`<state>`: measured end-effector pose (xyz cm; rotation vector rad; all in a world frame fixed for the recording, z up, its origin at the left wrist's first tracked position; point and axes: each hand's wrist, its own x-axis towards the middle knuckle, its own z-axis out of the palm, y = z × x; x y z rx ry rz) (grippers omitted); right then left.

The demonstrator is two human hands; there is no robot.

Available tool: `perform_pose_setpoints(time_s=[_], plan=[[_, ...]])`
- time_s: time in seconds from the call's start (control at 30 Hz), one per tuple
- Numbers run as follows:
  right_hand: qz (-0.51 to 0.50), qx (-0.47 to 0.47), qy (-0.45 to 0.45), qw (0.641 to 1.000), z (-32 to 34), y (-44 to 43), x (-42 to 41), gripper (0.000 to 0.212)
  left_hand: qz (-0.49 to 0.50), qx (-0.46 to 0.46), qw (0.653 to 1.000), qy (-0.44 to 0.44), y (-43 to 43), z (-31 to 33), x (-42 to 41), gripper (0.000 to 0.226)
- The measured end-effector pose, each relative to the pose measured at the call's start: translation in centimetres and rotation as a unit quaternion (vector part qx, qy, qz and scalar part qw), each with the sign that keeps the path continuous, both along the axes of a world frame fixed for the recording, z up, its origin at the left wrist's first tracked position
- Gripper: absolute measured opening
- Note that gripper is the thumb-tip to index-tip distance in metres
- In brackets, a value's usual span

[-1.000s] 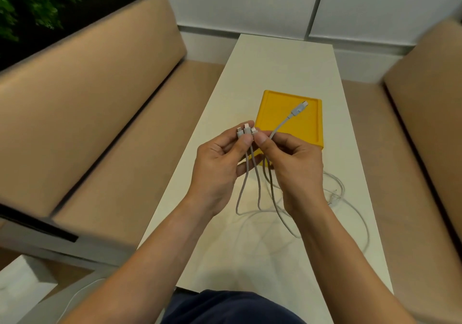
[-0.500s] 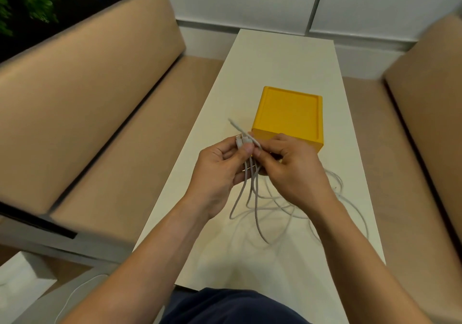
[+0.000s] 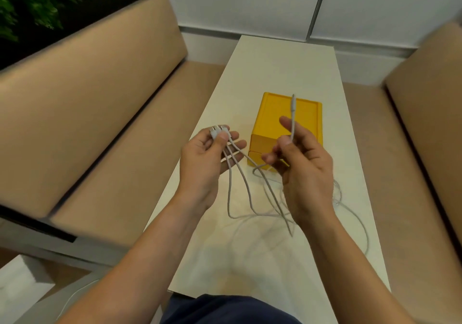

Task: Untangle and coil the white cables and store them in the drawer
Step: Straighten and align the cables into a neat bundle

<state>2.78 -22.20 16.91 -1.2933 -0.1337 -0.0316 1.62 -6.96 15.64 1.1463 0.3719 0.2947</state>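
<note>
Above the table (image 3: 275, 73), both hands pinching white cables (image 3: 246, 186)

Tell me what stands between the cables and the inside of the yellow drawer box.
The drawer fronts on the yellow box look shut, so they block the way. Otherwise nothing visible lies between it and the white cables held by left hand and right hand.

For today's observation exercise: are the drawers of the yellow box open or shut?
Shut. The yellow box shows drawer fronts flush with its body, nothing pulled out. The white cables are outside it, held by the left hand and right hand.
</note>
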Motion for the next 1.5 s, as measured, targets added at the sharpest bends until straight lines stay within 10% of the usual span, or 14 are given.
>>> perform_pose_setpoints(time_s=[0.57, 0.97, 1.5], plan=[[-0.082, -0.318, -0.141, 0.934, -1.7, 1.4, 0.0, 0.025, -0.033, 0.052, 0.997, -0.053, -1.2, 0.6, -0.4, 0.016], [-0.118, -0.264, -0.229, 0.93, -1.7, 2.5, 0.0, 0.019, -0.051, 0.046, 0.996, -0.057, -1.2, 1.4, -0.5, 0.018], [-0.09, -0.289, -0.15, 0.941, -2.6, 2.2, 1.1, 0.013, -0.107, -0.211, 0.972, 0.004, -1.9, 0.9, -0.1, 0.03]])
